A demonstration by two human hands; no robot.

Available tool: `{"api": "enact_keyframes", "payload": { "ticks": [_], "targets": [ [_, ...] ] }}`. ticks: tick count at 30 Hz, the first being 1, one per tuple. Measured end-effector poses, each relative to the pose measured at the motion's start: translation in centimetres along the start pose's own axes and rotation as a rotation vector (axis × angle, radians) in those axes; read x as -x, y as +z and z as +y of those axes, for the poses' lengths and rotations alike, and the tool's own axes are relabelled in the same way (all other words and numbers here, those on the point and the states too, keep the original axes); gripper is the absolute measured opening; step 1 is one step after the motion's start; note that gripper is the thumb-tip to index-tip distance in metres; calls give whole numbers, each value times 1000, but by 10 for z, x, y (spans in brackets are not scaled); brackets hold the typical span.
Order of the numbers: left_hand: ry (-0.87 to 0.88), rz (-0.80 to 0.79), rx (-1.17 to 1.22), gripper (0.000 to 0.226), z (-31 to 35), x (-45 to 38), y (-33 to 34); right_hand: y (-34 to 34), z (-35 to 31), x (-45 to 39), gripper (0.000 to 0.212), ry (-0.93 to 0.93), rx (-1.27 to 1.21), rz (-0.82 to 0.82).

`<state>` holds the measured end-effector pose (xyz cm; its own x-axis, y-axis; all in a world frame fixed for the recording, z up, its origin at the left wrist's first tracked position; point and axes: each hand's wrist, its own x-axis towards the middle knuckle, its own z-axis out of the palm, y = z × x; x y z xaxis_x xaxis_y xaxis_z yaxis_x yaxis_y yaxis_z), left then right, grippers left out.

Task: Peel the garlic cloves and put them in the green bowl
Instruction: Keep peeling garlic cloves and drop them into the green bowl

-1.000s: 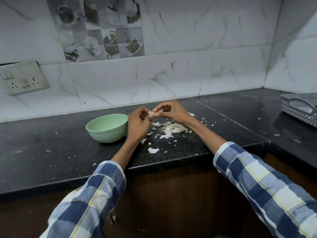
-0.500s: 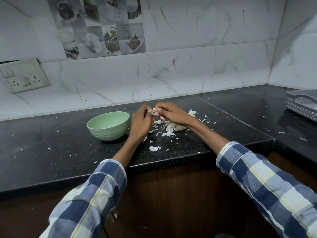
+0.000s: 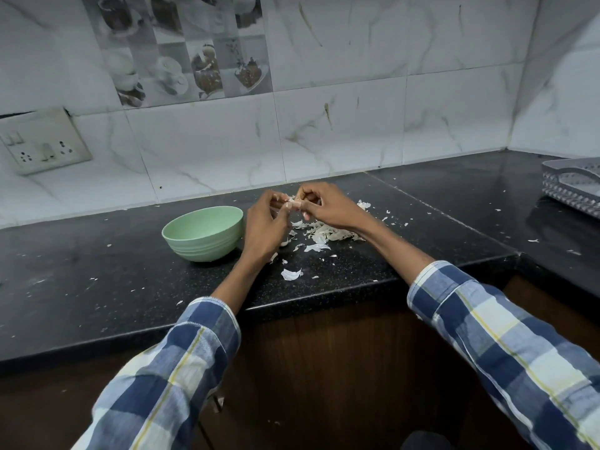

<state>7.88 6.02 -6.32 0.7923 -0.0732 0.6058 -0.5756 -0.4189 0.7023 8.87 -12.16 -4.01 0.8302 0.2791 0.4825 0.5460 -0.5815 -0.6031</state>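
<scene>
**Kitchen corner, black counter: clove mid-peel between both hands**

White marble-look tiled wall, speckled black stone countertop (image 3: 97, 287) over dark wood cabinet fronts. Both hands raised just above the counter, fingertips meeting. Left hand (image 3: 264, 224) has fingers curled, thumb and forefinger pinching a small pale garlic clove (image 3: 292, 203); right hand (image 3: 326, 207) also curled, its fingertips pinching the same clove from the other side, apparently picking at the skin. Clove mostly hidden by the fingers, so can't tell how much skin is left on it

Directly below and to the right of the fingers: heap of white papery garlic skins (image 3: 324, 233) on the counter, with one larger loose skin flake (image 3: 291, 274) nearer the counter edge. Pale green round ribbed plastic bowl (image 3: 204, 233) sits just left of the left hand, upright on the counter; its inside is not visible from here, contents unknown. Grey perforated plastic basket (image 3: 574, 186) well off to the right of the right hand

Step in hand, as judged: stripping skin from one clove, not yet dropped in the bowl. Next move likely calls for pulling off the last skin, letting it fall on the heap, then a short carry left past the left hand and release over the bowl rim
</scene>
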Motion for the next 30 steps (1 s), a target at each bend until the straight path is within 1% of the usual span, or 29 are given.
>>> {"api": "enact_keyframes", "payload": {
  "ticks": [1, 2, 5, 7, 9, 11, 17, 23, 26, 30],
  "targets": [
    [-5, -22, 34, 7, 2, 1, 0, 0, -1, 1, 14, -13, 19, 0],
    [0, -34, 48, 11, 4, 2, 1, 0, -1, 2, 13, -28, 47, -1],
    [49, -29, -21, 22, 4, 3, 0, 0, -5, 4, 15, -86, 158, 4],
    [67, -25, -47, 26, 2, 3, -1, 3, -9, 5, 21, -111, 180, 4],
    [27, -53, 44, 30, 2, 3, 0, 4, -12, 6, 27, -116, 155, 7],
    [-21, -97, 151, 33, 5, 3, 1, 3, -12, 7, 27, -114, 100, 20],
    [-88, -105, 352, 25, 11, 1, 3, 1, -9, 4, 26, -60, -52, -33],
    [-96, -83, 360, 23, 5, -2, 2, 2, -8, 2, 23, -29, -71, -63],
    [-87, -83, 316, 23, 2, -2, 3, 1, -9, 1, 18, 6, -97, -59],
    [-102, -97, 246, 3, -1, -3, 4, 1, -8, 3, 15, 11, -48, -10]
  ]
}}
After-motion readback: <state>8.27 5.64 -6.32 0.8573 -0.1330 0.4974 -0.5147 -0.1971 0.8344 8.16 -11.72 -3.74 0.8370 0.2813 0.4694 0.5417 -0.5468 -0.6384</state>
